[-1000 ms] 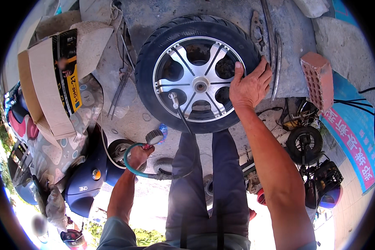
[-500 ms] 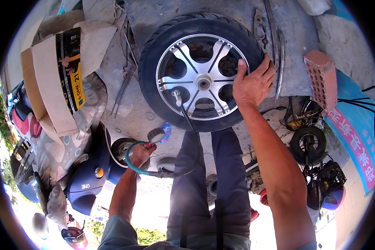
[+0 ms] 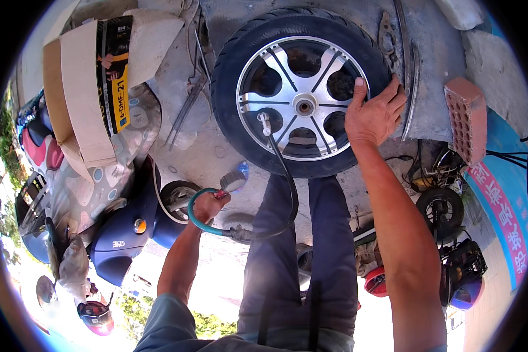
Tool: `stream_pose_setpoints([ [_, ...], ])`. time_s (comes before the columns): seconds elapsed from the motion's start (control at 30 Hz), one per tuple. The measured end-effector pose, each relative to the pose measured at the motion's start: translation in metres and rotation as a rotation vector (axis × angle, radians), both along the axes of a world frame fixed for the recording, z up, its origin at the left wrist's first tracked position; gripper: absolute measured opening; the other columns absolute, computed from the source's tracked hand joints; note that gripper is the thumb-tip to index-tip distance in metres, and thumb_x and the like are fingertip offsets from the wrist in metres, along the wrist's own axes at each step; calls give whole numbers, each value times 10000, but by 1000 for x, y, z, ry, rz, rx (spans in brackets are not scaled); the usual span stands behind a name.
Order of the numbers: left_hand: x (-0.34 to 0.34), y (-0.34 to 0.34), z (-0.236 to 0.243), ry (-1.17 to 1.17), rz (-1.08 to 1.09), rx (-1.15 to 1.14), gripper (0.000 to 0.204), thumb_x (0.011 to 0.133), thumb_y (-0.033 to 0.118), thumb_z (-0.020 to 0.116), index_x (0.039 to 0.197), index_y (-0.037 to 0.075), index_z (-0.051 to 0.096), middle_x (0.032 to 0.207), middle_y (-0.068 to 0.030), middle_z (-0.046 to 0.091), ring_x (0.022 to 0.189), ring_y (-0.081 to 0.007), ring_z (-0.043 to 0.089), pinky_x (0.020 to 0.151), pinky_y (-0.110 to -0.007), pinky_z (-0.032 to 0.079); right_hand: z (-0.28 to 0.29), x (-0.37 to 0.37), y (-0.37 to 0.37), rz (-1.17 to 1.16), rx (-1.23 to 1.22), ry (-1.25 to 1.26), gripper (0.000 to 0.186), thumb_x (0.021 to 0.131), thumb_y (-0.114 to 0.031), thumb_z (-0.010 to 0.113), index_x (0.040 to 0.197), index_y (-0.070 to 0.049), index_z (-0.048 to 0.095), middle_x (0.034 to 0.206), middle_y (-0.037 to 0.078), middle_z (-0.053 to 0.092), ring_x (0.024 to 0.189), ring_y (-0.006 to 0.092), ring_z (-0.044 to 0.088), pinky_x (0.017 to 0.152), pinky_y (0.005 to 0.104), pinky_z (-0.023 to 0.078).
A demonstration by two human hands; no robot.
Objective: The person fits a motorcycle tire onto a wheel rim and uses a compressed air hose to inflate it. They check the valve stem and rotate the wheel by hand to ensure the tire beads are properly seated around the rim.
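- Just changed in the head view: only a small slide of nearly everything to the right, with the wheel [image 3: 304,107] a bit higher too. Maybe just from a turn of the head.
- Meaning for the work, by the look of it: same step as a second ago, with the hose [image 3: 211,231] still joined to the wheel by the silver hose end [image 3: 265,124].
- In the left hand [image 3: 212,205]: fingers closed around the round gauge [image 3: 233,181].
- On the right hand [image 3: 376,111]: fingers spread wide over the black tyre [image 3: 226,108], with the thumb by the shiny rim [image 3: 238,98].
- Where to find the wheel: top middle, just past the legs [image 3: 333,234], facing the camera. Cannot tell if flat or leaning.
- Counting by the hands: one wheel with six big holes, one gauge, one hose.
- Counting farther out: two long bars [image 3: 415,76] just right of the wheel, one red brick [image 3: 466,120] past those, one open box [image 3: 85,88] far left.
- Left of the wheel: thin rods [image 3: 186,114], too tangled to count.
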State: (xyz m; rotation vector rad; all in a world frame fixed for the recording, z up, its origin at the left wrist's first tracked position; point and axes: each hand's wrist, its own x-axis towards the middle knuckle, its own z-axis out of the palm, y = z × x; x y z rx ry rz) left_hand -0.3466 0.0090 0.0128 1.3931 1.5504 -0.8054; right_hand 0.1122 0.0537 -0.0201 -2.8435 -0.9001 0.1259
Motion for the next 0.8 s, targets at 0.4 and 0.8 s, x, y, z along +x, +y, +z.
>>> stream_pose_setpoints([
  [0.4,24,0,24,43,-14,-78,323,820,329,691,834,9,653,728,-185,636,669,-299,576,677,-422,464,2,0,-1,9,24,-16,825,967,-643,525,1511,-42,372,1426,205,434,1297,403,467,1041,518,396],
  [0.8,-40,-51,-17,43,-150,-113,391,834,486,639,954,134,759,957,-161,750,953,-380,712,829,-455,554,0,2,-2,-10,19,8,874,941,-676,548,1511,-31,397,1422,234,427,1323,413,462,1066,536,384],
])
